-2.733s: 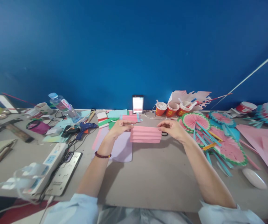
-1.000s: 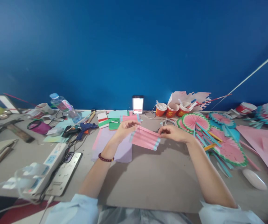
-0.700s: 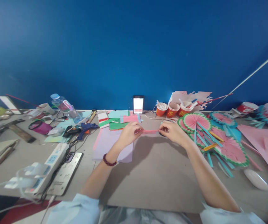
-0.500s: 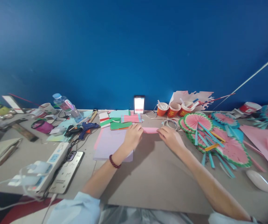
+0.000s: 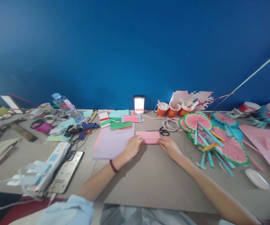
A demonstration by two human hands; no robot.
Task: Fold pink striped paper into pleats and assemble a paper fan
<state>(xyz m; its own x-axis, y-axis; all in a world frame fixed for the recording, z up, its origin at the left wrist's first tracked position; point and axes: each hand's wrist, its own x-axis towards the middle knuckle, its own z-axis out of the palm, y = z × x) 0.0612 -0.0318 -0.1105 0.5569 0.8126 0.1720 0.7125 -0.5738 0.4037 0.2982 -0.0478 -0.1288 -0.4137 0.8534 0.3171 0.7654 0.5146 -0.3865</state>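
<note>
Left hand (image 5: 135,146) and right hand (image 5: 169,147) grip the pink paper (image 5: 149,136) with closed fingers (image 5: 140,140); scissors (image 5: 157,131) lie just beyond, cups (image 5: 173,111) near the counter's (image 5: 153,181) back edge.

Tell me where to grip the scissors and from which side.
Best by the black handles, probably from the near right: the scissors lie with blades pointing left behind the pink paper, and the white coil sits just beyond the handles.

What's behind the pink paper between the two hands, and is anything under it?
Just behind the pink paper lie scissors, handles to the right; farther back stands a phone. Whatever is directly beneath the paper is covered and can't be seen.
</note>
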